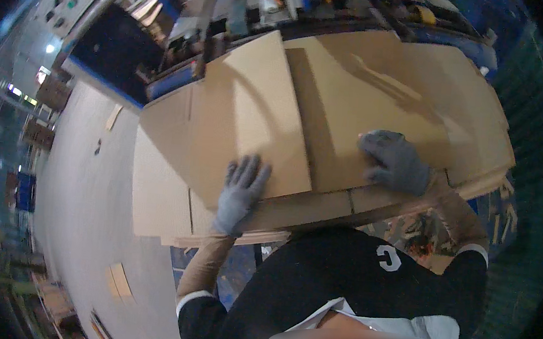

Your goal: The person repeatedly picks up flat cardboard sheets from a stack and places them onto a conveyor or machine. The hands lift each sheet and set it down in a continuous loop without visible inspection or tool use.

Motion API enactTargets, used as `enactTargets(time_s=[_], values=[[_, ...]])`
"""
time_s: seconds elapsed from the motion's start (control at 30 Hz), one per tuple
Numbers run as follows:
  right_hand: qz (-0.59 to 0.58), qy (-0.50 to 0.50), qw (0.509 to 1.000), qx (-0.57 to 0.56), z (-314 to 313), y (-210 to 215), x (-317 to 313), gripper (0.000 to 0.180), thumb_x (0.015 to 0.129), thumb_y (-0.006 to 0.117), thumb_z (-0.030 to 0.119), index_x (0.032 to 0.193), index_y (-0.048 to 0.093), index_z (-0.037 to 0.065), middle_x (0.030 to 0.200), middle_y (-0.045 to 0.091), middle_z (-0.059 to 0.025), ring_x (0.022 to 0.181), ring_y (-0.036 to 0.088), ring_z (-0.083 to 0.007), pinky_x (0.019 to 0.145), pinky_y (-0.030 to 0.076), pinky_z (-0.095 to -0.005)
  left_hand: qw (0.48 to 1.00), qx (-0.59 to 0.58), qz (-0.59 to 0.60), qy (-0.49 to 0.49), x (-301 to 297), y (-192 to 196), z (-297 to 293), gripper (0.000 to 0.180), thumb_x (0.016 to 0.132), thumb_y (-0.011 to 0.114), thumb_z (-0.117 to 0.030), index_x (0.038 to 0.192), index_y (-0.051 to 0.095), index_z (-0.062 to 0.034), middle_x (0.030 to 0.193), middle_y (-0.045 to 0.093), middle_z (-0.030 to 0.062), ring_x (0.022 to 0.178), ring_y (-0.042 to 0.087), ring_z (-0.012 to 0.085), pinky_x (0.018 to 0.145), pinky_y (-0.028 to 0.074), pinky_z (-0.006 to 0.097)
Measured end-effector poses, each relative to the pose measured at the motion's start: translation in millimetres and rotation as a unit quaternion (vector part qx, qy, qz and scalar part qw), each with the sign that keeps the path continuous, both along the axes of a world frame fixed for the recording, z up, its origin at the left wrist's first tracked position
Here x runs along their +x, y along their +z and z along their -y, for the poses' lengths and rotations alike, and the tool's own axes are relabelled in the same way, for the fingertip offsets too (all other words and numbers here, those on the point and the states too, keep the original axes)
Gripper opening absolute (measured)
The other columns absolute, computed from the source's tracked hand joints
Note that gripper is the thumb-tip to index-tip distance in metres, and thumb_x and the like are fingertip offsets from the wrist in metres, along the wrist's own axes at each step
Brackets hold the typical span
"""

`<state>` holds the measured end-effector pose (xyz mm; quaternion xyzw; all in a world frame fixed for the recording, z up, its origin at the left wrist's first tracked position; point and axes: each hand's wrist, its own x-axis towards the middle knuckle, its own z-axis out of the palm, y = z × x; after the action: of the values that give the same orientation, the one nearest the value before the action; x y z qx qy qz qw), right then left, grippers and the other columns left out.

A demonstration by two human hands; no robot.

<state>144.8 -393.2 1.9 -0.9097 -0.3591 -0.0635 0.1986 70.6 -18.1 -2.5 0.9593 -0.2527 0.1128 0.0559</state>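
A stack of large flat brown cardboard sheets [353, 99] lies in front of me at waist height. The top sheet [250, 117] sits skewed on the pile, its near edge raised a little. My left hand [241, 192], in a grey glove, rests flat with fingers spread on the near edge of that top sheet. The right hand [396, 163], also in a grey glove, presses down on the sheet beside it, fingers curled over the cardboard near its front edge. Neither hand wraps around anything.
A machine with a dark opening and a blue frame [121, 56] stands behind the stack at the upper left. Pale floor [83, 206] stretches to the left, with small cardboard pieces [119, 282] lying on it. Cardboard scraps [503, 219] are scattered below the stack at right.
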Motion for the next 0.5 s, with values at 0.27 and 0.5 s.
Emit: enactTargets(time_s=[0.27, 0.5], values=[[-0.394, -0.110, 0.847, 0.340, -160.4, -10.9, 115.7, 0.025, 0.088, 0.058, 0.022, 0.095, 0.060, -0.002, 0.079, 0.061, -0.0147, 0.063, 0.063, -0.0279, 0.061, 0.052, -0.0347, 0.980, -0.193, 0.013, 0.050, 15.3, -20.5, -47.2, 0.059, 0.087, 0.062, -0.037, 0.134, 0.046, -0.0055, 0.138, 0.045, 0.0216, 0.127, 0.046, 0.0359, 0.106, 0.035, 0.045], [0.027, -0.003, 0.935, 0.353, -184.3, -42.9, 125.9, 0.026, 0.093, 0.056, 0.025, 0.094, 0.063, 0.000, 0.083, 0.063, -0.0175, 0.077, 0.061, -0.0277, 0.067, 0.048, -0.0380, 0.895, -0.284, -0.108, 0.327, 133.9, -21.0, -112.3, 0.058, 0.090, 0.049, -0.051, 0.109, 0.061, 0.0030, 0.106, 0.064, 0.0244, 0.101, 0.062, 0.0328, 0.085, 0.047, 0.042]])
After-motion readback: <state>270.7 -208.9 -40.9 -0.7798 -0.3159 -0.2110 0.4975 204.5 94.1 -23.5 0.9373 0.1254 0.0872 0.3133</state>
